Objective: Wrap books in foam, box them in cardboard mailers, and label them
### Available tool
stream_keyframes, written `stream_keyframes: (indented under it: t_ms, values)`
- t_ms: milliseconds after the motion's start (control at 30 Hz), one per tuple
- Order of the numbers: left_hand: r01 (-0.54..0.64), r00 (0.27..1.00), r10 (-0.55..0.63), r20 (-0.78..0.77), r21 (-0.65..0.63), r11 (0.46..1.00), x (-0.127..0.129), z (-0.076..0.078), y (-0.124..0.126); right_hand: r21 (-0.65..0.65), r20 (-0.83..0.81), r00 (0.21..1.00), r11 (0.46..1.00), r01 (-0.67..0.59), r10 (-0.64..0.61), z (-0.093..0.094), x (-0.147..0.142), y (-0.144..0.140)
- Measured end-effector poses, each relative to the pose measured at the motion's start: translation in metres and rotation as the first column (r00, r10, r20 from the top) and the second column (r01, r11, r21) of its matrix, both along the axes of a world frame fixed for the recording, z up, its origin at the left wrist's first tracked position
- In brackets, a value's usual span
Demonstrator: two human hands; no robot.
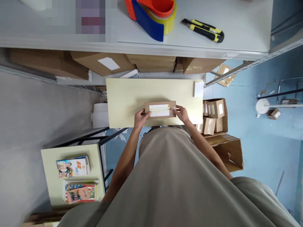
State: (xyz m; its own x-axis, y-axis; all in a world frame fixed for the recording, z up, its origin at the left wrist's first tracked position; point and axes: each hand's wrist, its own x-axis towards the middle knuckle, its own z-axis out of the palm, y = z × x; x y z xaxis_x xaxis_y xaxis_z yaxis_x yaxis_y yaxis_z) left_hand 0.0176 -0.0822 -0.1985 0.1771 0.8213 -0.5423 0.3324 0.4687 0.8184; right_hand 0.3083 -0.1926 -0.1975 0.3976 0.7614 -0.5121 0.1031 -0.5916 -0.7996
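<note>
A small brown cardboard box (pixel 160 109) with a white label on top lies on the pale yellow table (pixel 127 97), near its front edge. My left hand (pixel 140 118) grips the box's left end. At the right end my right hand (pixel 180 112) pinches a strip of clear tape against the box. A line of tape runs across the label between both hands.
A shelf (pixel 236 28) above holds an orange-and-blue tape dispenser (pixel 151 15) and a yellow-black utility knife (pixel 203 30). Cardboard boxes sit under the shelf. An open carton (pixel 233 151) of small taped boxes (pixel 213 116) stands at the right. A side table (pixel 48 176) at lower left carries books (pixel 73 166).
</note>
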Motion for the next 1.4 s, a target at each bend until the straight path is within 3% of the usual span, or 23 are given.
stream_keyframes:
  t_ms: [100, 367, 467, 600, 733, 900, 1133, 1267, 1400]
  values:
    - [0.053, 0.998, -0.052, -0.020, 0.022, 0.998, -0.003, 0.003, 0.003, 0.056, 0.016, 0.999, 0.998, 0.033, -0.034, 0.006, -0.009, -0.010]
    - [0.266, 0.963, -0.268, 0.032, 0.054, 0.962, -0.007, 0.006, 0.013, 0.153, -0.001, 0.957, 0.945, 0.288, -0.291, 0.019, -0.043, -0.062]
    - [0.424, 0.905, -0.425, 0.010, 0.037, 0.905, 0.001, 0.005, 0.016, 0.144, 0.033, 0.924, 0.917, 0.373, -0.381, 0.023, -0.051, -0.094]
    - [0.618, 0.785, -0.619, 0.020, 0.034, 0.785, 0.029, -0.001, 0.007, 0.132, 0.115, 0.868, 0.873, 0.469, -0.483, 0.034, -0.055, -0.146]
    - [0.744, 0.664, -0.748, -0.019, 0.116, 0.658, 0.075, -0.004, -0.015, 0.092, 0.208, 0.804, 0.830, 0.551, -0.557, 0.041, -0.049, -0.202]
    - [0.818, 0.571, -0.812, -0.123, 0.161, 0.552, 0.138, 0.007, -0.052, 0.080, 0.161, 0.732, 0.748, 0.659, -0.662, 0.028, -0.023, -0.255]
    - [0.780, 0.623, -0.760, -0.186, 0.226, 0.584, 0.228, 0.026, -0.111, 0.118, 0.032, 0.676, 0.674, 0.729, -0.736, -0.004, 0.060, -0.303]
    - [0.844, 0.523, -0.817, -0.243, 0.285, 0.455, 0.305, 0.026, -0.148, 0.124, 0.012, 0.618, 0.614, 0.780, -0.786, -0.020, 0.108, -0.339]
    - [0.907, 0.391, -0.852, -0.347, 0.304, 0.292, 0.385, 0.011, -0.169, 0.067, -0.025, 0.593, 0.591, 0.804, -0.805, -0.040, 0.143, -0.365]
